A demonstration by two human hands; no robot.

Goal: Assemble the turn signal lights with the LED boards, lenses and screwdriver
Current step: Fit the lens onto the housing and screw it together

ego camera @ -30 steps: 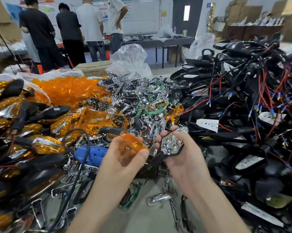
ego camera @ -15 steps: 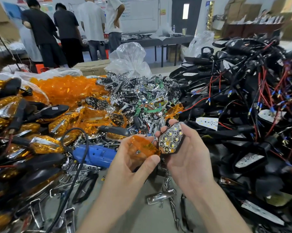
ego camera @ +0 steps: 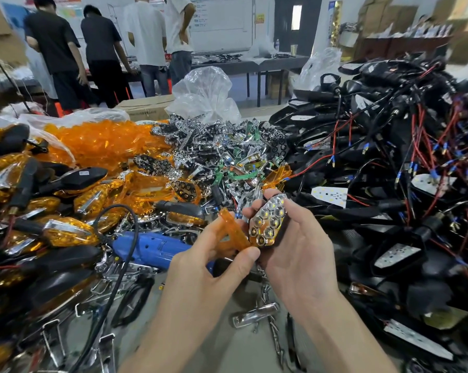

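Hands meet above the middle of your bench (ego camera: 222, 354). Your left hand (ego camera: 200, 267) pinches an orange lens (ego camera: 231, 232) between curled fingers and thumb, gripping it at its lower end so that it stands tilted, its near edge touching the light unit beside it. Your right hand (ego camera: 297, 254) cradles that light unit (ego camera: 268, 222), a dark housing with a chrome honeycomb reflector turned toward you. Its fingertips are curled over the far edge; where its thumb sits you cannot tell. Just left of your left hand lies the blue electric screwdriver (ego camera: 152, 249), with its black cable (ego camera: 119, 265) looping down toward you. Behind the screwdriver, a heap of loose orange lenses (ego camera: 101, 144) fills the far left. A tangle of chrome reflectors (ego camera: 214, 149) sits beside it at the centre. On your right rises a mound of black housings (ego camera: 389, 146) trailing red and black wires, and a white LED board (ego camera: 329, 196) lies on it near your right hand. Closed amber lights (ego camera: 66, 232) are stacked along your left. Several people (ego camera: 55, 49) stand at a table well beyond the bench.
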